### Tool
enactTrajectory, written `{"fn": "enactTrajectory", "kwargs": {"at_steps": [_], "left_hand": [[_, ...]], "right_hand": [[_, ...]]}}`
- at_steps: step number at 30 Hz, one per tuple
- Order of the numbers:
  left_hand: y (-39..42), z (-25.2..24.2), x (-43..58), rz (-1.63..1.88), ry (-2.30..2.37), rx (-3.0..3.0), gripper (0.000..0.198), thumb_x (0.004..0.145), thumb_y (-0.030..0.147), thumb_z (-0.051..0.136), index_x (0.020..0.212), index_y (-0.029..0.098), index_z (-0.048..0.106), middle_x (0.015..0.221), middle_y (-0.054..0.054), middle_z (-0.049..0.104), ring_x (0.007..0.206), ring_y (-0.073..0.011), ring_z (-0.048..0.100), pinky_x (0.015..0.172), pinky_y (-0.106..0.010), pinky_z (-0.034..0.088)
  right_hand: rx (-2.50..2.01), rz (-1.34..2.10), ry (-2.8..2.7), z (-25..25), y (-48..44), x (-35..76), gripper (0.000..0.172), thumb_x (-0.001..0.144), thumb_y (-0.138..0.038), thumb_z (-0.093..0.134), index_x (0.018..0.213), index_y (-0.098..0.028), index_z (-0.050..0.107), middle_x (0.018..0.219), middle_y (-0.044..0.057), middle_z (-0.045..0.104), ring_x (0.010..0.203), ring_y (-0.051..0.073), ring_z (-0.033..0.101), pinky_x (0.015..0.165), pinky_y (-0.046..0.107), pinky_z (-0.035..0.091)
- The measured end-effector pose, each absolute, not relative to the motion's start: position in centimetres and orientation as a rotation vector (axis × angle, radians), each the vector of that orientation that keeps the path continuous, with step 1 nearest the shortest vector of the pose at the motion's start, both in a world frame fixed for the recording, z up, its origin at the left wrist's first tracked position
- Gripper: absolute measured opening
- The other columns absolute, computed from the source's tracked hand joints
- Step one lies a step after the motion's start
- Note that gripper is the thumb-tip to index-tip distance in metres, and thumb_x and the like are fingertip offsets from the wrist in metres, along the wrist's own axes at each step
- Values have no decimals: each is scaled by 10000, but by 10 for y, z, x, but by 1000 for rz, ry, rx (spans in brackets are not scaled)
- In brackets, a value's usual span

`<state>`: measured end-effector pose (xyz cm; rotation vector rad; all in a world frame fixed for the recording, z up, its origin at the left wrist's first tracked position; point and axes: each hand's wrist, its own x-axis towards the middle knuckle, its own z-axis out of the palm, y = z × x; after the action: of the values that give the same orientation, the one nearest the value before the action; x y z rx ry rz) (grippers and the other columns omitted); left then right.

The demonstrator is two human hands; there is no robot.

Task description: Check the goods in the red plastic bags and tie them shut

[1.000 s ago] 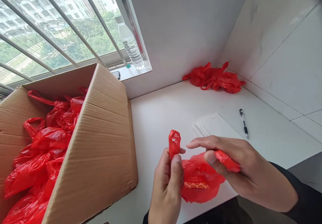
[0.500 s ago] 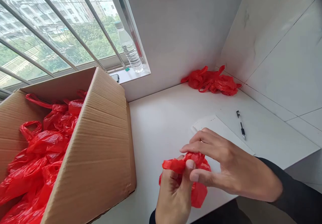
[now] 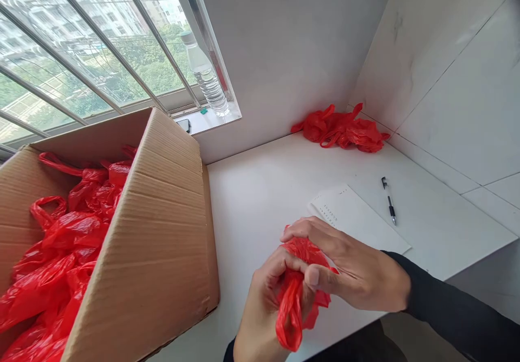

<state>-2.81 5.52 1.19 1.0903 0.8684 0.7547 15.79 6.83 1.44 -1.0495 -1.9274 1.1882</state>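
A crumpled red plastic bag (image 3: pixel 290 324) is bunched between my hands above the front of the white table. My left hand (image 3: pixel 262 302) is closed around its gathered part, and a looped handle hangs down over the palm side. My right hand (image 3: pixel 349 267) bends over the bag from the right, its fingers on the far side and its thumb pressed close to my left fingers. Part of the bag shows below the right hand; the fingertips of that hand are partly hidden behind the red plastic.
An open cardboard box (image 3: pixel 170 215) full of red plastic bags (image 3: pixel 75 229) stands at left. More red bags (image 3: pixel 345 129) lie in the back corner. Written paper (image 3: pixel 357 215) and a pen (image 3: pixel 389 200) are on the table (image 3: pixel 255 188). A water bottle (image 3: pixel 207 77) stands on the sill.
The bag has turned in my left hand, and its loop now hangs toward me. My right hand has moved slightly left and closed in over the bag.
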Motion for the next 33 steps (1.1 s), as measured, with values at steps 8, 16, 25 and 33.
{"fn": "enactTrajectory", "kwargs": {"at_steps": [8, 16, 25, 33], "left_hand": [[53, -22, -31, 1111, 1133, 1917, 344, 862, -16, 582, 1070, 254, 628, 972, -22, 638, 804, -125, 625, 626, -203, 472], [50, -36, -36, 1231, 1147, 2111, 427, 884, -14, 604, 1215, 251, 653, 1151, -65, 562, 851, -119, 631, 681, -219, 528], [44, -40, -38, 1135, 1198, 2111, 553, 961, 66, 517, 1466, 289, 493, 1266, -92, 576, 1126, -194, 600, 875, -283, 543], [15, -71, -64, 1083, 1584, 1934, 474, 998, 161, 484, 1430, 348, 534, 1410, -65, 553, 1313, -249, 482, 1058, -433, 450]], "right_hand": [[-1176, 1355, -1882, -2, 77, 155, 322, 1066, -335, 340, 1200, -222, 610, 787, -6, 643, 684, 146, 572, 666, 288, 477], [-1129, 1515, -1833, -12, 82, 159, 149, 1008, -289, 494, 1031, -207, 616, 844, -12, 656, 733, 128, 582, 664, 255, 457], [-1278, 1149, -1802, -11, 76, 163, 117, 1003, -303, 513, 947, -227, 581, 1236, 69, 624, 1177, 207, 568, 895, 345, 486], [-1632, 1141, -1621, -39, 74, 200, 263, 1014, -437, 489, 851, -236, 539, 797, -18, 608, 780, 169, 571, 627, 301, 396]]}}
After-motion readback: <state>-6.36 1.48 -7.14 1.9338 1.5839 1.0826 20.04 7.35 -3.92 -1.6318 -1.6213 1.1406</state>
